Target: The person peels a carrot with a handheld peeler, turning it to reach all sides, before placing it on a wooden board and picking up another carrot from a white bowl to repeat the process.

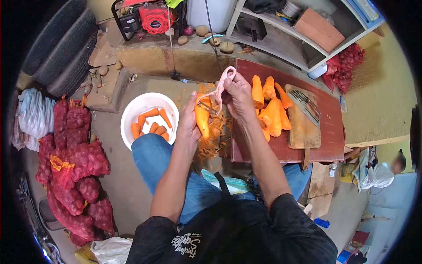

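Note:
My left hand (pixel 189 119) is closed around a partly peeled carrot (pixel 202 119), its narrow end pointing down. My right hand (pixel 238 94) grips a pink vegetable peeler (pixel 218 91), whose metal blade lies against the carrot's upper part. Orange peel shavings (pixel 213 143) are scattered on the floor below my hands. On the red table (pixel 285 155) to the right, several peeled carrots (pixel 271 115) lie in a pile. A white basin (pixel 126 115) to the left holds several unpeeled-looking carrots (pixel 163 118).
A wooden cutting board (pixel 303 136) on the table carries a long metal-bladed tool (pixel 305 105). Red net sacks of onions (pixel 74 163) fill the left side. Tyres (pixel 61 44), a red generator (pixel 156 22) and a shelf (pixel 281 35) stand ahead. Another person (pixel 380 174) is at far right.

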`<state>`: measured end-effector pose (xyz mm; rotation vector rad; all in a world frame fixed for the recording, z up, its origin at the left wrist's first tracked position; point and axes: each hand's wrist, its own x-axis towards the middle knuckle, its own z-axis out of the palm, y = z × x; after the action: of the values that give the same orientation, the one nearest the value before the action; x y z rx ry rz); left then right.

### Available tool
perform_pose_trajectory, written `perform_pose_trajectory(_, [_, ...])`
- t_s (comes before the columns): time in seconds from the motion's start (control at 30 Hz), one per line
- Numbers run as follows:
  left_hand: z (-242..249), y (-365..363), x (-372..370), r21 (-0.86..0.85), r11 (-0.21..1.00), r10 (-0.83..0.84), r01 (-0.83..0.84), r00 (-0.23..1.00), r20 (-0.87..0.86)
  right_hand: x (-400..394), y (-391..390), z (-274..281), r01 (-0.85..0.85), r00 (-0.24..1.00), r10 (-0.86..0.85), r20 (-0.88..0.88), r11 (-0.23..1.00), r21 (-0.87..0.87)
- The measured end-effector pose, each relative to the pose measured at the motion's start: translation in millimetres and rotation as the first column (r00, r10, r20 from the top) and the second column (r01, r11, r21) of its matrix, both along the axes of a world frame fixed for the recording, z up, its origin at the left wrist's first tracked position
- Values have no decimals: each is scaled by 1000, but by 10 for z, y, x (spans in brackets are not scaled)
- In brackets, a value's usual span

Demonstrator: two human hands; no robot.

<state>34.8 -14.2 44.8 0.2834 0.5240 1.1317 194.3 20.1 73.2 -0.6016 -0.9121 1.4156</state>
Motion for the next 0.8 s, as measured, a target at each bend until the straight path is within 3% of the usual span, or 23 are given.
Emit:
perform_pose_trajectory(0.5, [-10,59,56,-3,1000,-9,10,998,67,33,276,-183,-92,970,51,-238,982,-165])
perform_pose_trajectory(0.6, [-78,65,23,-7,999,-33,33,999,40,-10,256,-136,-22,978,-11,-209,988,-153])
perform_pose_trajectory(0.67, [-32,-28,5,-62,998,-17,15,999,-35,250,500,-272,60,968,-67,-241,998,-37])
perform_pose_trajectory(0.7, [-11,-76,-6,-87,996,-14,8,997,-75,434,550,-302,77,944,-92,-318,995,-60])
perform_pose_trajectory(0.8, [-11,-116,-43,-169,985,12,-20,999,-48,629,378,-15,156,983,-164,-79,983,-99])
